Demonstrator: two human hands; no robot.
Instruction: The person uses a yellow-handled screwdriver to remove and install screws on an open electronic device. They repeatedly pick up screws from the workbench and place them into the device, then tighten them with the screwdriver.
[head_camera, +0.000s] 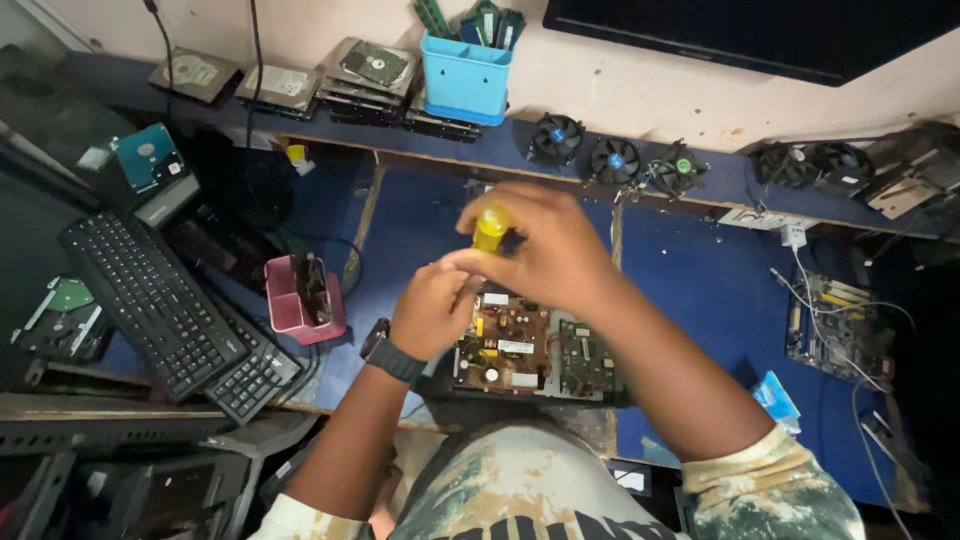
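Right hand (545, 245): grip closed around yellow screwdriver handle (490, 228), held upright above open circuit board assembly (530, 350). Left hand (432, 308): grip narrow, fingertips pinched at screwdriver shaft just below handle, steadying it; black wristwatch (385, 352) on wrist. Board lying flat at near edge of blue bench (690, 280), directly beneath both hands. Step judged: driving or loosening a screw on board; tip hidden behind hands. Next move calls for vertical shaft and steady downward pressure. Pink tray (295, 300) and black keyboard (150, 300) left; cooling fans (615, 158) along rear ledge.
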